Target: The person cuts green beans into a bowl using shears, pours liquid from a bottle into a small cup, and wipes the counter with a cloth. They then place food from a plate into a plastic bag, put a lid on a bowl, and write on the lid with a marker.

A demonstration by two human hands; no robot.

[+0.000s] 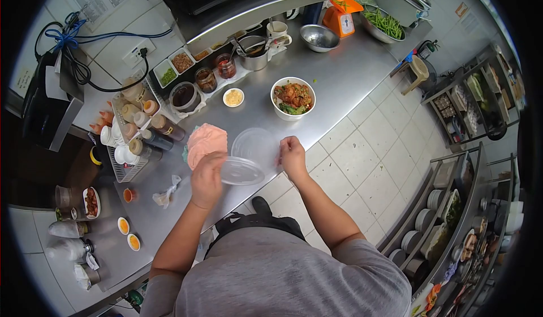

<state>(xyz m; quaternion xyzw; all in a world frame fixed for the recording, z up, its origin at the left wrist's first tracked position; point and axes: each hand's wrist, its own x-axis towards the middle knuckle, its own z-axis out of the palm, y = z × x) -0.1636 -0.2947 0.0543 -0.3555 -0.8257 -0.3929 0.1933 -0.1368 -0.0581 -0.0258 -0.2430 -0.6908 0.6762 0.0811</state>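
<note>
Left hand (pixel 207 178): our grip pinches a clear lid (pixel 244 173) by its edge.
Right hand (pixel 293 155): our fingers curl beside a second lid (pixel 253 141); whether they grasp it, we cannot tell.
Lid handling: we should pinch the rims lightly, inner faces untouched.
Bowl (pixel 292 117): open, filled, on the counter (pixel 345 73) beyond both lids.
Clear plastic: blends into steel, hiding edges and any contact.

I'm standing in what looks like a restaurant's working kitchen: a long stainless steel counter (pixel 339 85) carries a crate of squeeze bottles (pixel 130 119), jars of sauce (pixel 215 75), an orange scale (pixel 339 21) and a bowl of green beans (pixel 383 25). Across the white tiled floor (pixel 367 130), shelving (pixel 432 209) holds stacked dishes (pixel 425 219).
</note>
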